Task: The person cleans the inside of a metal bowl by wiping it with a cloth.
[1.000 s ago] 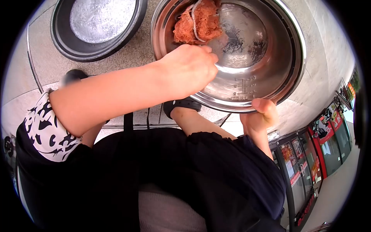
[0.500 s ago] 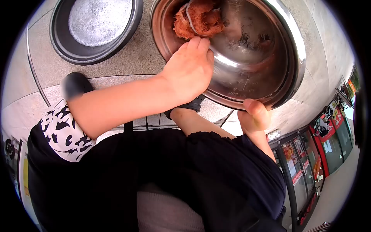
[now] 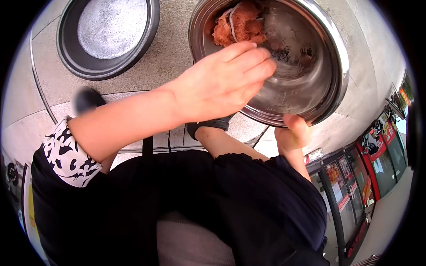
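Observation:
A shiny steel pot [image 3: 306,99], tilted toward me, shows its inside with dark scorched-looking marks [image 3: 288,53]. My right hand [image 3: 295,133] grips its near rim, the thumb over the edge and the other fingers hidden. Across the pot's opening reaches my left hand [image 3: 230,75], knuckles up, its fingers together and bent downward. Whatever lies under those fingers is hidden. Just beyond the left hand, an orange-red fibrous wad [image 3: 242,26] with a pale strand rests against the pot's inner wall, apparently not held.
A dark round basin [image 3: 66,55] with whitish, foamy-looking liquid [image 3: 111,29] stands on the paving at upper left. Black shoes [image 3: 88,99] are on the ground near it. Glass doors [image 3: 344,190] with red signs are at the right.
My left hand has moved right, from beside the orange-red wad to over the middle of the pot. The pot has shifted slightly right with the wad inside. My right hand keeps its grip.

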